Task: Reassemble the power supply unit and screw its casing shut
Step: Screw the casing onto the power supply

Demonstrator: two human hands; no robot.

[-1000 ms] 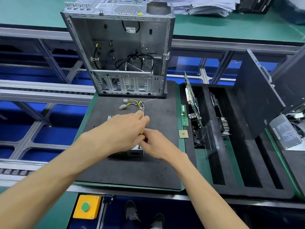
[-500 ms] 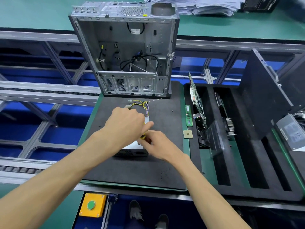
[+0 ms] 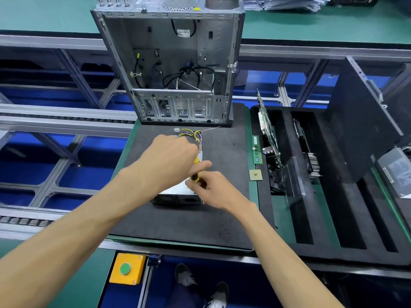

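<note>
Two hands meeting over the power supply unit [image 3: 178,194] on the dark mat [image 3: 178,223] of the surface. Left hand [image 3: 171,158] reaching in palm-down, fingers curled round a yellow-handled screwdriver [image 3: 195,172]. Right hand [image 3: 213,187] pinching the same screwdriver lower down. Wire bundle [image 3: 191,135] trailing toward the open computer case [image 3: 173,63]. No legible writing.

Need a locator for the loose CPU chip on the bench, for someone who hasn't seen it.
Start at the open computer case standing at the back of the black foam mat. Go to the mat's right edge, along the green strip beside the foam tray. The CPU chip lies flat just below the long green memory stick: small, square and tan-gold.
</note>
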